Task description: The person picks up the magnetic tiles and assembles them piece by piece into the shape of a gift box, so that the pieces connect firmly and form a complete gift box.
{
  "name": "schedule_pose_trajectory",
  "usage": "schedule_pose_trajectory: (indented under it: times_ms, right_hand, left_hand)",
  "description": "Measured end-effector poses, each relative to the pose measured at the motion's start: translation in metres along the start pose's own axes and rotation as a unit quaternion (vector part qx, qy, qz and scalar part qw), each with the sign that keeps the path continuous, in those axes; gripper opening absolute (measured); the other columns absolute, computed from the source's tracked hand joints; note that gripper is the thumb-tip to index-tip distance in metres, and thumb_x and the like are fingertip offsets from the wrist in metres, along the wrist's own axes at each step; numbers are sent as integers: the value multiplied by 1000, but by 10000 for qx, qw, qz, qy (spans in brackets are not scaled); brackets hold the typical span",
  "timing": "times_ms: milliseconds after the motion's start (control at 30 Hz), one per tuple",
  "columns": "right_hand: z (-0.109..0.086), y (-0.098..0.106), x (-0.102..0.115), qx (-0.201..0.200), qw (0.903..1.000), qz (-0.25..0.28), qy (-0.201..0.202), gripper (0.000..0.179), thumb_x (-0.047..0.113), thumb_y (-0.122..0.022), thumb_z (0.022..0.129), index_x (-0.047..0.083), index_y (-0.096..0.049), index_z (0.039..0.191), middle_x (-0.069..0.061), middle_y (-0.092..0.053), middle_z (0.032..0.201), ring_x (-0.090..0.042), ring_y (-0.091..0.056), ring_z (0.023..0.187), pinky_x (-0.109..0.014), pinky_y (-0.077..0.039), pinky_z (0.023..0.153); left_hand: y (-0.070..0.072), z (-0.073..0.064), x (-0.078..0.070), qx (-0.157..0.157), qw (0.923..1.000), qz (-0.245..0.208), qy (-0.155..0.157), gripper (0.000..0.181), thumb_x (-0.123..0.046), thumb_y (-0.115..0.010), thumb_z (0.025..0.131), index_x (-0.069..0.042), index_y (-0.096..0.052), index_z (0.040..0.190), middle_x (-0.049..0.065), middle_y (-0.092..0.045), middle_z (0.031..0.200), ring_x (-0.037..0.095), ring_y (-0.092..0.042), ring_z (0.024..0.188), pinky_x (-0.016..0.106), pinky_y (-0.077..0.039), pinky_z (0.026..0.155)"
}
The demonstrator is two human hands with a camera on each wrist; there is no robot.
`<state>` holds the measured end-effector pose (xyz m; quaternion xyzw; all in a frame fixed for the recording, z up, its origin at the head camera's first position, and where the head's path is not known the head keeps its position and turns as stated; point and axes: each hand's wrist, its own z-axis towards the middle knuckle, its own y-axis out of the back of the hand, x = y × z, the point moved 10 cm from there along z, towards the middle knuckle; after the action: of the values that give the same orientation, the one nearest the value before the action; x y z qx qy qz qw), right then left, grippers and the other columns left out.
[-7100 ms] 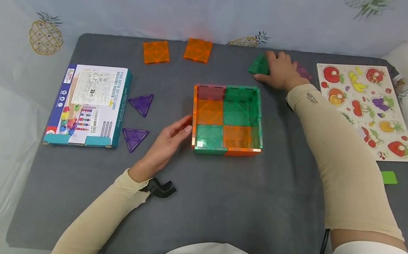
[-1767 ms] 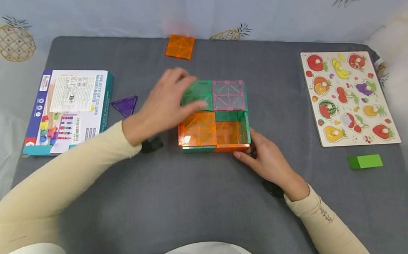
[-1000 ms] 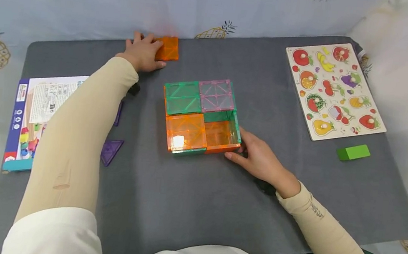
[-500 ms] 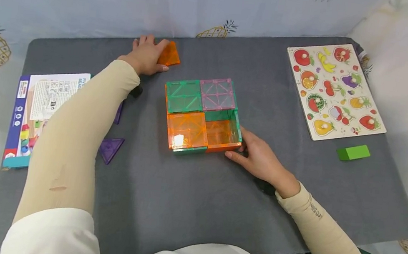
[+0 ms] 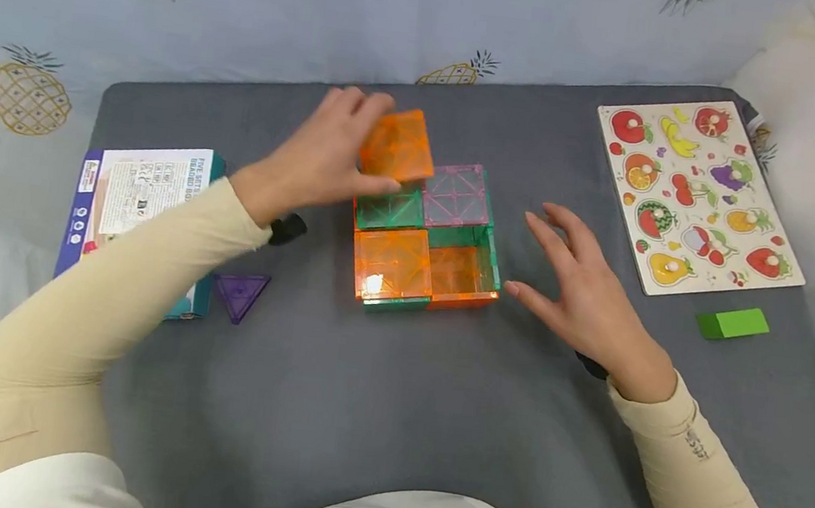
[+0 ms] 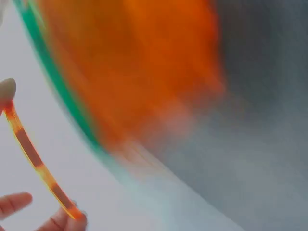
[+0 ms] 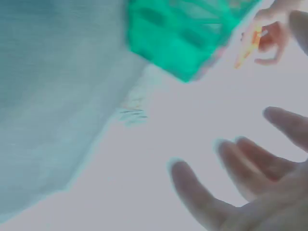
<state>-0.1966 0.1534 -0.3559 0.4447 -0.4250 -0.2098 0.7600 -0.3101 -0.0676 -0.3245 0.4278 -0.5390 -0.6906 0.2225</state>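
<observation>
My left hand (image 5: 325, 148) pinches an orange square magnetic tile (image 5: 399, 144), raised over the back-left corner of a magnetic tile box (image 5: 464, 299). In the left wrist view the held tile (image 6: 36, 156) appears edge-on between thumb and fingers. On top of the box lie a green tile (image 5: 388, 212), partly hidden by the held one, a pink tile (image 5: 458, 195) at back right and another orange tile (image 5: 393, 262) at front left. The front-right quarter is uncovered. My right hand (image 5: 586, 304), fingers spread, hovers right of the box, apart from it.
A purple triangle tile (image 5: 240, 295) lies left of the box, beside a boxed toy (image 5: 150, 195) partly hidden by the left arm. At the right are a wooden fruit puzzle board (image 5: 700, 199) and a green block (image 5: 733, 323).
Green, pink and orange tiles have been laid on the box. My left hand has lifted the orange tile from the table's back edge and carried it rightward. My right hand has left the box's side.
</observation>
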Motion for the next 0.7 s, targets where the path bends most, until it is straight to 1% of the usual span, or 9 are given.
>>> schedule_pose_trajectory:
  times_ms: [67, 133, 167, 233, 300, 400, 500, 600, 700]
  right_hand:
    - [3, 13, 19, -451, 9974, -129, 555, 74, 44, -68, 86, 8, -42, 144, -18, -27, 154, -38, -31, 138, -59, -32, 107]
    - [10, 16, 37, -558, 9929, -65, 1045, 71, 51, -62, 87, 8, -46, 141, -18, -27, 155, -37, -28, 141, -59, -27, 110]
    - [14, 15, 46, -547, 9904, -17, 1272, 70, 52, -61, 88, 6, -48, 139, -18, -32, 153, -37, -31, 140, -58, -27, 110]
    - [20, 9, 59, -421, 9866, 3, 1578, 68, 47, -70, 84, 6, -52, 135, -18, -43, 145, -34, -41, 134, -54, -33, 108]
    - [24, 3, 67, -275, 9832, 6, 1803, 66, 38, -79, 78, 3, -57, 130, -17, -54, 134, -32, -50, 124, -49, -41, 103]
    - [24, -2, 68, -124, 9802, -140, 1971, 64, 29, -86, 71, 2, -62, 124, -16, -61, 124, -31, -56, 114, -45, -47, 97]
    - [24, -3, 55, -41, 9817, -212, 1890, 64, 26, -87, 68, 1, -63, 122, -16, -60, 125, -31, -55, 115, -45, -48, 96]
    - [27, -6, 41, 107, 9840, -193, 1768, 65, 26, -88, 67, 1, -63, 122, -17, -58, 128, -30, -52, 118, -47, -48, 95]
    - [29, -15, 34, 319, 9832, -112, 1791, 65, 26, -87, 70, 2, -62, 125, -16, -57, 131, -30, -50, 121, -46, -46, 98]
  left_hand:
    - [-9, -11, -45, -121, 9979, 59, -639, 83, -47, -77, 77, -4, -40, 137, 19, -50, 117, 34, -44, 107, 43, -41, 92]
    - [-18, -25, -82, -298, 9926, 96, -1175, 80, -47, -80, 73, -4, -46, 131, 15, -52, 107, 31, -46, 99, 39, -42, 86]
    - [-22, -32, -96, -402, 9894, 113, -1389, 78, -47, -81, 72, -4, -48, 128, 14, -53, 104, 30, -47, 95, 37, -42, 84]
    - [-27, -43, -115, -585, 9848, 77, -1631, 74, -45, -83, 69, -5, -52, 122, 12, -54, 101, 28, -48, 93, 35, -42, 83]
    - [-32, -51, -123, -649, 9831, -27, -1713, 71, -43, -84, 68, -6, -53, 120, 10, -54, 103, 27, -49, 94, 34, -43, 84]
    - [-37, -58, -123, -525, 9847, -173, -1653, 72, -43, -83, 72, -8, -50, 126, 13, -53, 115, 28, -49, 107, 36, -45, 92]
    - [-35, -62, -107, -505, 9900, -283, -1284, 78, -45, -78, 77, -7, -44, 136, 18, -44, 136, 34, -42, 126, 44, -42, 104]
    - [-33, -69, -75, -433, 9965, -545, -458, 91, -47, -76, 79, -8, -31, 148, 21, -21, 155, 37, -24, 142, 53, -34, 110]
    - [-45, -82, -44, 49, 9937, -1054, 389, 109, -49, -77, 76, -12, -12, 155, 16, 2, 161, 37, -5, 148, 58, -27, 112]
